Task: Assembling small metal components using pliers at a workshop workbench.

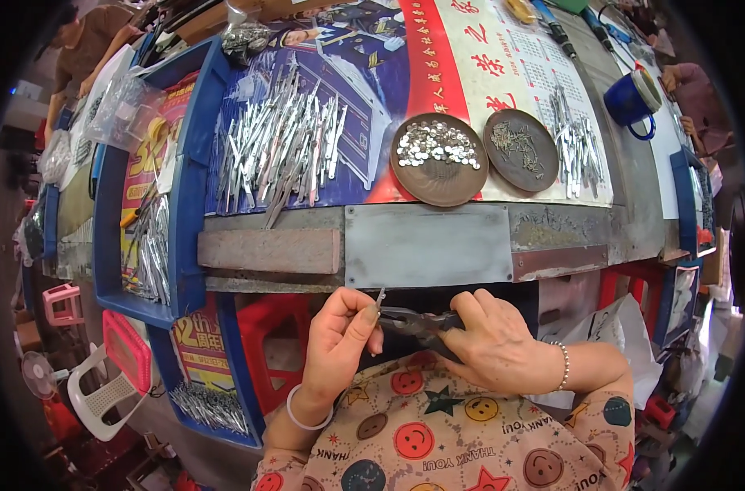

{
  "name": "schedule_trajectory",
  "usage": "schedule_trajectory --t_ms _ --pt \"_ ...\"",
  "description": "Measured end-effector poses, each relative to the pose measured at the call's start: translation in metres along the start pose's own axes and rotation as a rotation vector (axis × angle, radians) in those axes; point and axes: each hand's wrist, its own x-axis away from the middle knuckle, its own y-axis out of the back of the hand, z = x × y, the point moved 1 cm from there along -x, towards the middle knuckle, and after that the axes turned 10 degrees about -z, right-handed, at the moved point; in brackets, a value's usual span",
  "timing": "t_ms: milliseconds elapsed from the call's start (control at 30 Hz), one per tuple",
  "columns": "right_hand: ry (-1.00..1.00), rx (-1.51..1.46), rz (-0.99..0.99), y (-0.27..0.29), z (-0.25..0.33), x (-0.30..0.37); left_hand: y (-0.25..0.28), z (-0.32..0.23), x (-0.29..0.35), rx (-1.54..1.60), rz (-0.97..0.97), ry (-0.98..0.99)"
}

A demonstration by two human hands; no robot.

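Note:
Close to my body, just off the bench's near edge, my left hand [337, 348] pinches a small, thin metal piece [380, 295] between thumb and fingers. My right hand [499, 348] is wrapped round the handles of dark pliers [421, 322]. Their jaws point left and reach my left fingertips at the metal piece; whether they grip it I cannot tell. Beyond my hands, a grey metal sheet [428, 245] lies along the bench edge. Behind it stand a brown plate [438, 194] of shiny round discs [442, 150] and another brown plate [537, 182] with tiny brass-coloured parts.
Thin silvery metal strips [282, 143] are heaped at the left, with a smaller pile [578, 147] at the right. Blue trays [188, 237] flank the bench on the left. A blue mug [628, 102] stands far right. Other people sit across the bench.

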Motion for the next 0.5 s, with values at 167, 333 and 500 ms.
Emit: schedule_trajectory --t_ms 167,333,500 --pt "-0.077 -0.105 0.052 0.001 0.002 -0.004 0.0 0.001 -0.005 -0.018 0.002 -0.005" --pt "-0.245 -0.63 0.436 0.01 -0.001 -0.02 0.009 -0.002 0.004 -0.049 -0.068 -0.033" --pt "-0.199 -0.627 0.37 -0.001 0.0 -0.019 0.034 0.011 0.014 -0.042 -0.04 -0.037"
